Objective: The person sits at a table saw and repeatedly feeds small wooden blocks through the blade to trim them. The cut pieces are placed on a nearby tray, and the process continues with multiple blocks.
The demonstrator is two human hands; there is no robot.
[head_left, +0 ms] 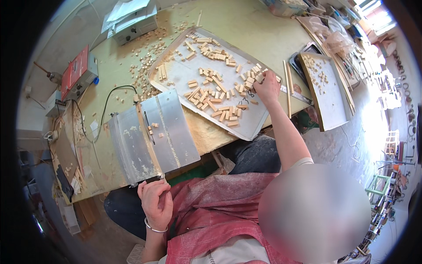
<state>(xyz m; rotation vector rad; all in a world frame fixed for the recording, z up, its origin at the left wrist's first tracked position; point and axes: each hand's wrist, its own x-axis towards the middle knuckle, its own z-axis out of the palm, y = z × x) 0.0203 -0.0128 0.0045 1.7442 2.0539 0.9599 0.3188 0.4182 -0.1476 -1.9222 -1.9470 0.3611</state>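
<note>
My right hand (267, 89) reaches to the right corner of a pale shallow tray (176, 72). Its fingers are bent down around a small wooden block (259, 78), partly hidden by them, among a cluster of similar blocks. Many more short wooden blocks (204, 99) lie scattered across the tray. My left hand (157, 202), with a bracelet at the wrist, is at the near edge of a grey metal plate (178, 132). Its fingers are loosely curled, thumb apart, close to the end of a long wooden strip (149, 136) on the plate. I see nothing held there.
Tiny wood offcuts (145, 66) and sawdust cover the table left of the tray. A red-and-grey box (79, 72) and a grey control box (134, 28) stand at the far left. To the right is a second tray (332, 105) with small pieces, beside long strips (289, 88).
</note>
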